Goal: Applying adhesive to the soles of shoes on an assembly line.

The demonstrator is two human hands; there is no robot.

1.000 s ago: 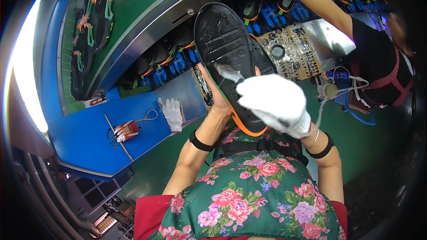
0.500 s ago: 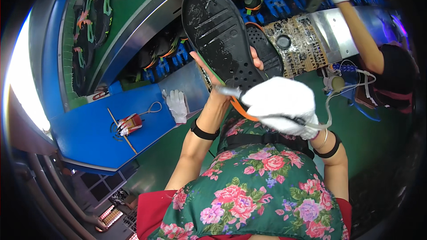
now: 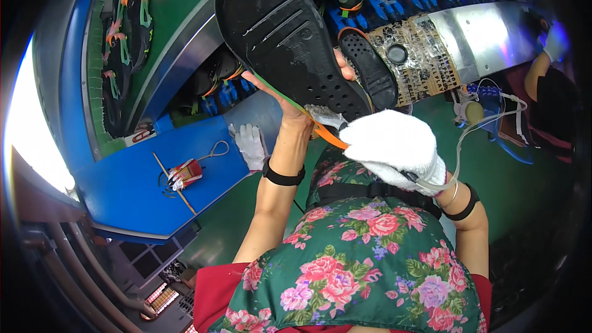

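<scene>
My left hand (image 3: pixel 291 110) grips a black shoe sole (image 3: pixel 277 37) with a green and orange rim, holding it tilted up. Its thumb and palm show along the left edge, and fingertips curl round the right one. Wet streaks shine on the grooves; small holes dot the end nearest me. My right hand (image 3: pixel 391 148), in a white knit glove, is closed round a brush whose pale bristles (image 3: pixel 324 115) touch the sole's near end. The glove hides the handle. A clear tube (image 3: pixel 457 148) runs from this hand. Beyond lies a second, smaller-looking black sole (image 3: pixel 369 68) with an orange rim.
Taped cardboard (image 3: pixel 422 55) with a round black cap covers part of the metal ledge. On the blue table (image 3: pixel 123 191) at left are a red container (image 3: pixel 185 174), a stick and a white glove (image 3: pixel 250 147). Shoes hang at upper left. A co-worker's arm (image 3: pixel 538 74) is at far right.
The held sole has moved up and left, and the brush has shifted onto its near end. White smears on the sole look more even. The co-worker's gloved hand has moved right and down.
</scene>
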